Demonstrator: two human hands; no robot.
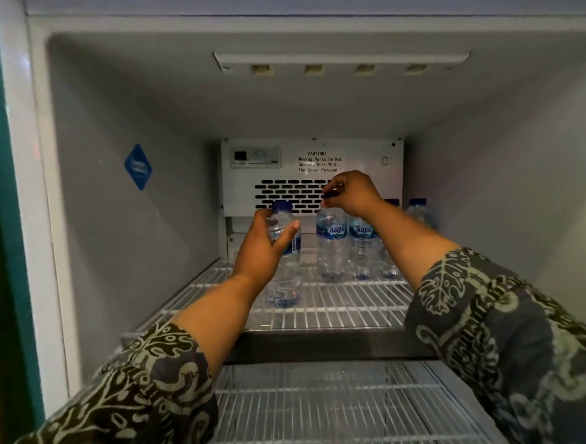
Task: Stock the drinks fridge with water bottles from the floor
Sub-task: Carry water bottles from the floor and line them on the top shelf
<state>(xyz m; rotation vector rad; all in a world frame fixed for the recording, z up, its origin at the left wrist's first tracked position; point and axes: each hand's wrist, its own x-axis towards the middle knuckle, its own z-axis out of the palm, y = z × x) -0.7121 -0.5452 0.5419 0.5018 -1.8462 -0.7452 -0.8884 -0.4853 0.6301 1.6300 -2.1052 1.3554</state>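
Inside a shop-type drinks fridge (484, 180): white wire shelves (355, 303), vented fan cover (367, 181) with caution label (320, 162), water bottles (332, 243).

wire shelf (355, 307), water bottles (332, 250) (upright)

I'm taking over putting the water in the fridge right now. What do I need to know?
Left hand: curled round the left bottle, which stands on the top shelf.
Right hand: pinches the cap of the middle bottle, also standing on the top shelf.
Done: more bottles stand to the right, one right next to it and at least one further back.
Left: probably let go of both, then bring more bottles. Most of the top shelf is still free, and the lower shelf shows no bottles. The floor is out of view.
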